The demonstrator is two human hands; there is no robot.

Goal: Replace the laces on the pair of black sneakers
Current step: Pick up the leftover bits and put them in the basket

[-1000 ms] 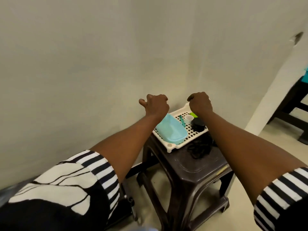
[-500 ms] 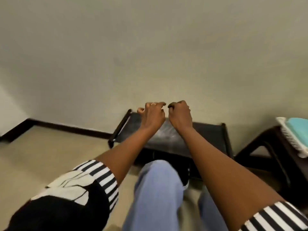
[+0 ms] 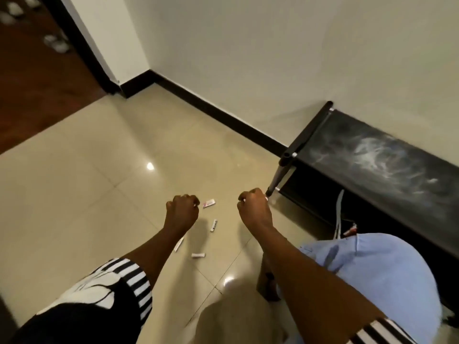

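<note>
both fists, left hand and right hand, curled (nothing gripped).

no legible txt, floor scraps blurred

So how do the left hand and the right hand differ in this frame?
The left hand hangs over the open floor tiles, near small scattered wrappers; the right hand is beside the black rack, close to its leg. The left hand's thumb knuckle juts sideways; the right hand's does not. Both are fists, fingers curled, holding nothing visible.
</note>
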